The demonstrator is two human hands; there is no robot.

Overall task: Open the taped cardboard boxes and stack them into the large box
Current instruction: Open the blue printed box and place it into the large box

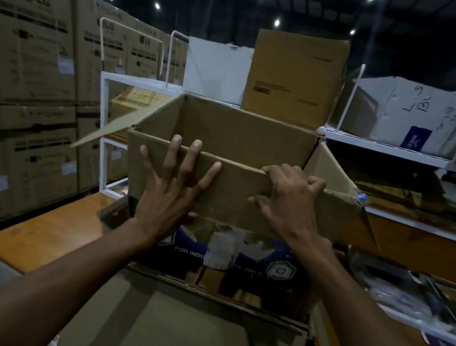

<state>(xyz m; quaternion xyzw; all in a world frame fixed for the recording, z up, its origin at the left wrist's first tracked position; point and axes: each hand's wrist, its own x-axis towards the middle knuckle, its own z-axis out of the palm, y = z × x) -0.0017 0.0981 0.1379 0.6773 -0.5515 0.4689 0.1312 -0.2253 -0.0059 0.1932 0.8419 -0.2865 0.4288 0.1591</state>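
An opened brown cardboard box (pixel 245 133) stands upright in front of me, its flaps spread out to the sides. My left hand (pixel 171 190) lies flat with fingers spread against the near flap. My right hand (pixel 288 201) curls over the top edge of that same flap, fingers hooked inside. Below them sits a blue printed box (pixel 274 266) reading "FOR INDUSTRIAL USE ONLY". The large open box (pixel 164 328) is nearest to me, its bare cardboard floor showing.
A wooden table (pixel 54 231) carries the boxes. White metal racks (pixel 390 150) behind hold a tall brown box (pixel 294 75) and white boxes (pixel 406 112). Stacked LG cartons (pixel 26 54) wall the left side. Clutter lies at right (pixel 411 294).
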